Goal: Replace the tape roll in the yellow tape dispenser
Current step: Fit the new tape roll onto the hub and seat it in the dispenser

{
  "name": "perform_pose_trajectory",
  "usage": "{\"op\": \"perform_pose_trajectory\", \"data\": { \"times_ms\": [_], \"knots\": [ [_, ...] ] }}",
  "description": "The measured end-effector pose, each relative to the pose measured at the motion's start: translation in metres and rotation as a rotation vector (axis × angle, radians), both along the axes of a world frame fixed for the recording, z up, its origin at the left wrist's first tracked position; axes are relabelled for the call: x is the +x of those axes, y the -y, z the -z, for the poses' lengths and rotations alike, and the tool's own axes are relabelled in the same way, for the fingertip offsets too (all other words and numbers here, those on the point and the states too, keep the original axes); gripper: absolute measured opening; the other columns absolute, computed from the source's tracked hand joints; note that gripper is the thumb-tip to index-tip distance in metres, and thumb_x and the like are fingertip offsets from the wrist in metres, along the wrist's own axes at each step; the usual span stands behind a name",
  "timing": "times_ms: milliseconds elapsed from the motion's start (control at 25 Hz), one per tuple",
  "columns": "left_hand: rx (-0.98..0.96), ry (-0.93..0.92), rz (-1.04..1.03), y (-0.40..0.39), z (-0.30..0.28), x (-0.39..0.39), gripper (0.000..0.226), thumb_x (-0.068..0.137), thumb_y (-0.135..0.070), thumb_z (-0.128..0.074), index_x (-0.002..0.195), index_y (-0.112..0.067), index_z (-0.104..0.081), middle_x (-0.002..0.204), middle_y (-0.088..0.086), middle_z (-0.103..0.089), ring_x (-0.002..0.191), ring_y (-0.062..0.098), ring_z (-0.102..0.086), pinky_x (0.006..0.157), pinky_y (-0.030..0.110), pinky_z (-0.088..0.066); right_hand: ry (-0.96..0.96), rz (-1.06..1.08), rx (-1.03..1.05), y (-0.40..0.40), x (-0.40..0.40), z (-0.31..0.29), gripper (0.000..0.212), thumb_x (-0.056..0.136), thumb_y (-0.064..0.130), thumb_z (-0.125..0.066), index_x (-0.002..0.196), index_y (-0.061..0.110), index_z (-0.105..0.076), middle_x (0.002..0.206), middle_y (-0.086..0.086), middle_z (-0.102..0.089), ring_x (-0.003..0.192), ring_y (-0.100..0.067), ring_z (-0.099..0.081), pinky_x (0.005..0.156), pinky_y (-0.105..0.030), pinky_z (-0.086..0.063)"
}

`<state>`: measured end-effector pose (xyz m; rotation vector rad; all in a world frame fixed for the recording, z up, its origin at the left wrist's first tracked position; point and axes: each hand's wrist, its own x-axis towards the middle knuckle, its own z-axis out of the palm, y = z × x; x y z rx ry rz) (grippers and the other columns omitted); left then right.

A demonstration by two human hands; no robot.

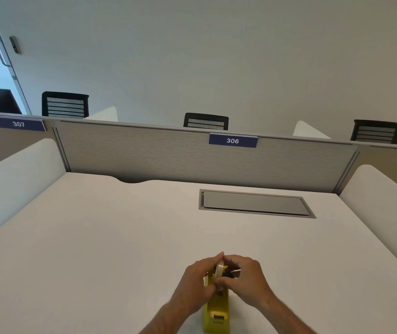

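A person's left hand [196, 284] and right hand [247, 279] are meeting over a yellow tape dispenser [216, 312] standing on a white table [96, 237] at the 6 o'clock edge of the view. Both grips are closing on a pale tape roll [219, 271], held upright on edge at the dispenser's far end, the left pinching its rim, the right at the dark hub. A grey cable hatch [255, 203] is lying at 1 o'clock, below a partition sign reading 306 [232, 140].
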<state>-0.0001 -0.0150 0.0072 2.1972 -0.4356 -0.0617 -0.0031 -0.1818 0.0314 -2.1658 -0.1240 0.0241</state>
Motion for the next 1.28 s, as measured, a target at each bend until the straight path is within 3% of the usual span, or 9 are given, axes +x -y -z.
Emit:
{"op": "perform_pose_trajectory", "data": {
  "times_ms": [80, 200, 280, 400, 520, 680, 800, 1080, 1280],
  "knots": [
    [-0.055, 0.006, 0.011, -0.001, -0.001, 0.001, 0.068, 0.085, -0.02, -0.074, 0.138, -0.047, -0.042, 0.131, -0.017, -0.061, 0.107, -0.002, -0.056, 0.095, 0.013, -0.048, -0.013, -0.027, 0.015, 0.002, 0.0, -0.003, 0.036, 0.062, 0.036, -0.089, 0.082, 0.057, -0.069, 0.086, 0.032, -0.072, 0.086, 0.002, -0.069, 0.066, -0.007, -0.055],
    [-0.178, 0.028, -0.013, -0.004, -0.001, 0.001, 0.063, 0.08, -0.019, -0.079, 0.128, -0.05, -0.052, 0.119, -0.016, -0.065, 0.098, 0.002, -0.063, 0.085, 0.017, -0.054, -0.044, -0.003, 0.109, 0.007, 0.0, -0.006, 0.044, 0.059, 0.03, -0.093, 0.089, 0.049, -0.069, 0.085, 0.024, -0.075, 0.086, 0.0, -0.071, 0.073, -0.014, -0.058],
    [-0.31, 0.008, -0.071, -0.005, -0.002, 0.002, 0.06, 0.073, -0.021, -0.084, 0.123, -0.044, -0.061, 0.114, -0.014, -0.067, 0.094, 0.009, -0.068, 0.083, 0.023, -0.058, -0.064, 0.099, 0.234, 0.011, 0.001, -0.005, 0.049, 0.055, 0.026, -0.097, 0.097, 0.03, -0.072, 0.087, 0.012, -0.077, 0.084, -0.006, -0.073, 0.07, -0.016, -0.058],
    [-0.429, -0.105, -0.108, -0.004, -0.005, 0.004, 0.066, 0.063, -0.011, -0.088, 0.116, -0.043, -0.066, 0.114, -0.008, -0.066, 0.093, 0.016, -0.072, 0.08, 0.032, -0.062, -0.108, 0.193, 0.444, 0.018, 0.003, -0.004, 0.047, 0.052, 0.026, -0.094, 0.09, 0.006, -0.075, 0.077, -0.011, -0.079, 0.073, -0.023, -0.076, 0.063, -0.029, -0.061],
    [-0.437, -0.146, -0.111, -0.002, -0.006, 0.004, 0.066, 0.061, -0.01, -0.088, 0.113, -0.045, -0.067, 0.116, -0.012, -0.064, 0.093, 0.016, -0.071, 0.077, 0.032, -0.062, -0.143, 0.205, 0.497, 0.018, -0.001, -0.007, 0.027, 0.06, 0.019, -0.092, 0.078, 0.006, -0.075, 0.072, -0.014, -0.076, 0.066, -0.025, -0.074, 0.059, -0.033, -0.061],
    [-0.459, -0.18, -0.102, 0.002, -0.006, 0.001, 0.065, 0.064, -0.007, -0.085, 0.114, -0.045, -0.066, 0.12, -0.011, -0.062, 0.096, 0.014, -0.07, 0.078, 0.029, -0.061, -0.187, 0.18, 0.569, 0.021, 0.001, -0.009, 0.008, 0.077, 0.001, -0.08, 0.084, 0.006, -0.078, 0.081, -0.016, -0.077, 0.076, -0.028, -0.075, 0.066, -0.031, -0.061],
    [-0.47, -0.198, -0.088, 0.003, -0.006, -0.001, 0.062, 0.07, -0.01, -0.082, 0.118, -0.044, -0.065, 0.121, -0.01, -0.061, 0.097, 0.01, -0.068, 0.078, 0.026, -0.06, -0.213, 0.148, 0.582, 0.022, 0.002, -0.011, 0.022, 0.082, -0.011, -0.07, 0.094, 0.006, -0.077, 0.09, -0.017, -0.078, 0.084, -0.028, -0.075, 0.068, -0.031, -0.062],
    [-0.502, -0.228, -0.135, 0.004, -0.007, -0.003, 0.06, 0.072, -0.013, -0.083, 0.12, -0.042, -0.064, 0.118, -0.014, -0.067, 0.096, 0.01, -0.071, 0.074, 0.025, -0.06, -0.209, 0.12, 0.581, 0.02, 0.001, -0.015, 0.029, 0.066, -0.004, -0.087, 0.09, 0.009, -0.077, 0.085, -0.008, -0.079, 0.081, -0.026, -0.076, 0.067, -0.032, -0.061],
    [-0.541, -0.248, -0.175, 0.004, -0.007, -0.002, 0.058, 0.069, -0.012, -0.086, 0.117, -0.039, -0.066, 0.114, -0.016, -0.071, 0.094, 0.009, -0.072, 0.069, 0.022, -0.058, -0.227, 0.111, 0.59, 0.021, 0.003, -0.012, 0.032, 0.086, -0.015, -0.062, 0.095, 0.011, -0.079, 0.095, -0.012, -0.079, 0.091, -0.027, -0.075, 0.073, -0.028, -0.061]
  ]
}}
